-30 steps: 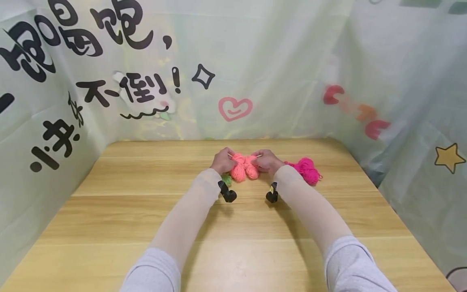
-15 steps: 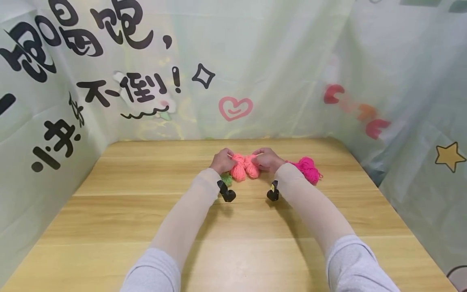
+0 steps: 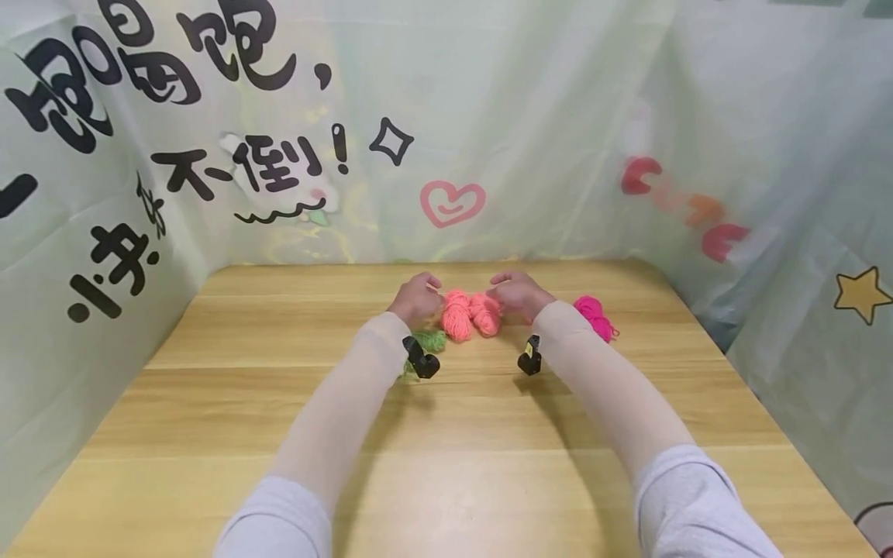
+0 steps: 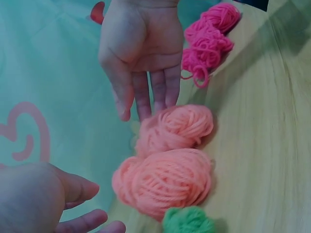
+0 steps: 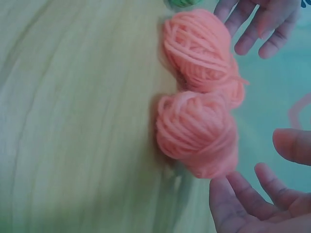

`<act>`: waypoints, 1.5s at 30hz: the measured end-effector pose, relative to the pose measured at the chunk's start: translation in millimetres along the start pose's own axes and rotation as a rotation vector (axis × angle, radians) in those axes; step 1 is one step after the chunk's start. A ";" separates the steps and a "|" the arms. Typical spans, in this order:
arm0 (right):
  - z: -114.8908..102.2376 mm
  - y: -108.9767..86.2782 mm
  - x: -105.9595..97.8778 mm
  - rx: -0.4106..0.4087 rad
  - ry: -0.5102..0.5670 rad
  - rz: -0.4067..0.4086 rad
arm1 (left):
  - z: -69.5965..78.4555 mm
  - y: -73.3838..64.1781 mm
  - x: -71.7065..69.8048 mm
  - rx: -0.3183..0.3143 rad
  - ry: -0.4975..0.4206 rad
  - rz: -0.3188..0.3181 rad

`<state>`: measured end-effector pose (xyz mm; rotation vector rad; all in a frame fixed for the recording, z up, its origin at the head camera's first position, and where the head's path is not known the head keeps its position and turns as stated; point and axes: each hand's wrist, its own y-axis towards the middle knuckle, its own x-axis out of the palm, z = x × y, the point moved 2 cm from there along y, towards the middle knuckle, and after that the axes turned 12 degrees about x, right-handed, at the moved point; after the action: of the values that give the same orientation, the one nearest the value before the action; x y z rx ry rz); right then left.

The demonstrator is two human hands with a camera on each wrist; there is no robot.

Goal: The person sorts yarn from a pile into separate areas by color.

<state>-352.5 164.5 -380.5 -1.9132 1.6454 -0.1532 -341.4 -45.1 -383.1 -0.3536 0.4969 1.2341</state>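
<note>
Left hand (image 3: 417,298), right hand (image 3: 519,294), fingers loosely extended, flank two coral yarn bundles (image 3: 457,316), one green bundle (image 3: 431,339) and one magenta bundle (image 4: 209,41) nearby.

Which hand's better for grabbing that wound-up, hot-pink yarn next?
Probably the right hand: it's nearer the hot-pink yarn and grips nothing; the left hand is across the wound coral yarn bundles.

matt yarn (image 4: 167,179), wd tbl (image 3: 453,465) w/ sheen

Before me, the cloth (image 3: 551,139) bears a heart (image 3: 452,210) and, at my right, a star (image 3: 863,298). The faded reddish print (image 3: 703,211) may be letters.
</note>
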 end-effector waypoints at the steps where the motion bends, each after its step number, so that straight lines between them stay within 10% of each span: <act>1: -1.0 -1.5 -0.9 -0.004 -0.002 0.001 | 0.3 -0.5 -1.9 0.005 0.011 -0.005; 11: -12.5 -17.7 -4.3 -0.073 -0.043 -0.020 | 1.3 -11.3 -21.7 0.039 0.072 -0.025; 31: -19.5 -27.8 24.7 -0.024 0.193 -0.232 | -14.7 -43.6 -50.0 -0.053 -0.367 -0.146; 45: -12.9 -34.5 49.8 -0.033 0.170 -0.348 | -26.1 -68.8 -41.8 0.022 -0.137 -0.254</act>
<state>-317.5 115.2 -367.0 -2.2521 1.4102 -0.4411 -290.4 -112.7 -383.2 -0.3014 0.3365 0.9979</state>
